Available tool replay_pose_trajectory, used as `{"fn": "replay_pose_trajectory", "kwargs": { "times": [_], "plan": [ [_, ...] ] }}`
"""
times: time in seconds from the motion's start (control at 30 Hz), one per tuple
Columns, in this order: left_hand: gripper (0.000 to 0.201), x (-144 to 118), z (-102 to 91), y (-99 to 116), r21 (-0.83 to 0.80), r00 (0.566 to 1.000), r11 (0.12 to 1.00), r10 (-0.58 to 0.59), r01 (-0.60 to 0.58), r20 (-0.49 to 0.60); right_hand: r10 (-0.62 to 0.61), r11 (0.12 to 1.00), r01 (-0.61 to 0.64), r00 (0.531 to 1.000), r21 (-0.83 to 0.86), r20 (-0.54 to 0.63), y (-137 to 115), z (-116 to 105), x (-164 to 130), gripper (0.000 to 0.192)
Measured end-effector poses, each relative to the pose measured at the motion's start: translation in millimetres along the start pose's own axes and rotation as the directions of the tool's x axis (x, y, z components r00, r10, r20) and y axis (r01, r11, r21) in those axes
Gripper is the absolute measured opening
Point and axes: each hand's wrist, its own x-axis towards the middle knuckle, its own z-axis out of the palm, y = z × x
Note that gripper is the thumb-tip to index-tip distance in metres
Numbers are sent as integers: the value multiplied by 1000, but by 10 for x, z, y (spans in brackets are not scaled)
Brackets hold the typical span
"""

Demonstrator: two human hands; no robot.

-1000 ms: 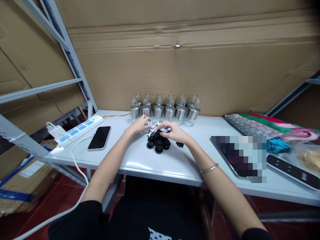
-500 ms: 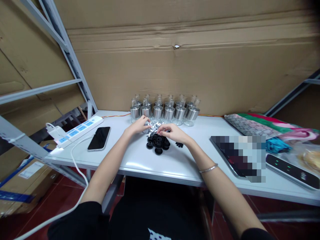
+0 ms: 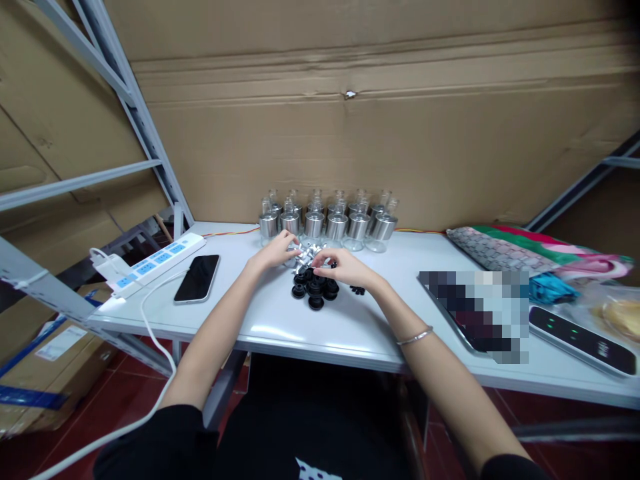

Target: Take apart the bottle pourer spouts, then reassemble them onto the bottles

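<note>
Filling the upper frame, a wall of cardboard sheets (image 3: 380, 120) is seen behind a white desk (image 3: 310, 333), with a grey metal rack (image 3: 85, 173) at the left. A patterned cloth (image 3: 525, 250) lies at the right edge, a power strip (image 3: 150, 265) and a dark phone (image 3: 197, 278) at centre left. Glass bottles with silver collars (image 3: 325, 223) are lined along the back. At centre, the left hand (image 3: 274, 251) is curled on small silver parts (image 3: 306, 253); whether they are gripped cannot be told. The right hand (image 3: 345, 265) rests, fingers bent, over a heap of black caps (image 3: 314, 288).
</note>
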Motion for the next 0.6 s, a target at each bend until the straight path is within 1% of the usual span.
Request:
{"fn": "replay_pose_trajectory", "kwargs": {
  "times": [0.1, 0.17, 0.2, 0.23, 0.3, 0.33, 0.37, 0.4, 0.43, 0.47, 0.5, 0.53, 0.6],
  "plan": [
    [25, 11, -36, 52, 2, 993, 997, 75, -75, -91, -6, 1000, 6, 1000, 5, 3, -6, 14, 9, 13],
    [23, 17, -81, 94, 40, 970, 994, 105, -99, -220, -6, 1000, 8, 997, 21, -71, 50, 0, 30, 13],
    [25, 21, -106, 104, 69, 945, 994, 99, -81, -311, 0, 1000, 4, 991, 27, -135, 110, -19, 45, 14],
    [29, 26, -129, 102, 91, 908, 995, 76, -42, -411, 15, 999, -9, 977, 33, -212, 192, -45, 60, 16],
    [46, 45, -158, 49, 66, 808, 996, -9, 59, -588, 55, 998, -54, 936, 12, -347, 414, -113, 88, 20],
    [55, 60, -160, -2, 10, 761, 995, -70, 100, -645, 86, 996, -93, 917, 1, -390, 541, -149, 96, 21],
    [64, 78, -152, -65, -66, 729, 990, -138, 127, -670, 110, 992, -125, 903, -8, -416, 669, -184, 101, 25],
    [71, 100, -134, -134, -158, 714, 976, -219, 152, -666, 134, 988, -154, 894, -12, -428, 788, -213, 102, 28],
    [76, 124, -108, -203, -256, 713, 949, -308, 183, -630, 148, 985, -169, 891, -12, -430, 892, -235, 100, 35],
    [78, 148, -77, -268, -343, 722, 913, -390, 222, -571, 153, 984, -177, 887, -15, -435, 975, -249, 98, 42],
    [80, 171, -43, -323, -408, 735, 876, -452, 258, -505, 145, 985, -171, 896, -25, -419, 1035, -255, 95, 46],
    [81, 190, -10, -369, -449, 750, 847, -489, 286, -446, 135, 986, -163, 909, -39, -395, 1073, -254, 93, 47],
    [84, 219, 46, -428, -476, 770, 826, -505, 301, -389, 111, 984, -152, 929, -90, -353, 1096, -240, 96, 47]
  ]
}}
